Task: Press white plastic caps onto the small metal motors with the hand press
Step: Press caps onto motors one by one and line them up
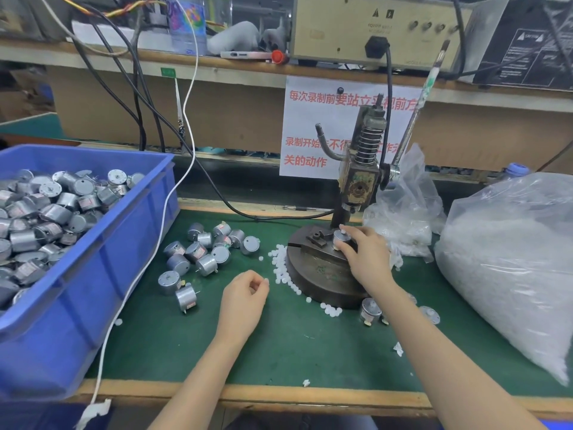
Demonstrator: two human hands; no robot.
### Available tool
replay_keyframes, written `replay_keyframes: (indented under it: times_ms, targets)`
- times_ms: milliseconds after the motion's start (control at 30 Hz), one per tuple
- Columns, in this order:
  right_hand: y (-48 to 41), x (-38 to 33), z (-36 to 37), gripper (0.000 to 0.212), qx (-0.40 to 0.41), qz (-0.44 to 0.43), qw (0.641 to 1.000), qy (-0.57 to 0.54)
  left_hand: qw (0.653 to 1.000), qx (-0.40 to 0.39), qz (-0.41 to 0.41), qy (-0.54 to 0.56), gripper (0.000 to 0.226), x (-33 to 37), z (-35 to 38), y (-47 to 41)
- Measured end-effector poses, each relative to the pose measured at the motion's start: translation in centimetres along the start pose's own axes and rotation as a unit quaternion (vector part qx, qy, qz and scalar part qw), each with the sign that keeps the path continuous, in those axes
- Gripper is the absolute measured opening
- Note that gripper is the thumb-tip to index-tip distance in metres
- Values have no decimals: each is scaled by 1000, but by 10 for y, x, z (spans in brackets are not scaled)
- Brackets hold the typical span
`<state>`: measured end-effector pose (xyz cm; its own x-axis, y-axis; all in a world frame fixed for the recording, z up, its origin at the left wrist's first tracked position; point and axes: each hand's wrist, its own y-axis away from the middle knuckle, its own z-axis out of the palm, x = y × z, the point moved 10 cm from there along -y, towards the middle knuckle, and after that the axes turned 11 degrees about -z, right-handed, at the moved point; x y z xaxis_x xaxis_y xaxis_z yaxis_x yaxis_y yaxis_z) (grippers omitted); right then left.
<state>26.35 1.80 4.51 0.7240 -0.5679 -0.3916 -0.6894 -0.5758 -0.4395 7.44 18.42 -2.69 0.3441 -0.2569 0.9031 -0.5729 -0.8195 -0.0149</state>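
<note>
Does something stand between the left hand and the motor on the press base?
Nothing visible does. Only white caps lie on the mat between the left hand and the press base; the right hand grips the motor from the right.

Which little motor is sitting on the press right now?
The motor that the right hand grips on the press base, white cap on top. The others lie loose on the green mat or in the blue bin.

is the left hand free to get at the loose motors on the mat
Probably yes: the left hand hovers over bare green mat just right of the loose motors, nothing between, though its fingertips seem to pinch a white cap.
</note>
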Motion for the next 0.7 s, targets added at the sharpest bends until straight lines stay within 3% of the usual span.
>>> replay_keyframes:
  times_ms: [400,567,700]
  targets:
    - [-1,7,-5,60,-40,55,996,-50,1000,3,-21,22,21,-4,-2,0]
    - [-19,13,-69,55,100,100,975,-169,999,7,-25,26,21,-4,-2,0]
    - [-38,-4,-125,42,201,79,956,-197,999,9,-26,25,21,-3,-3,3]
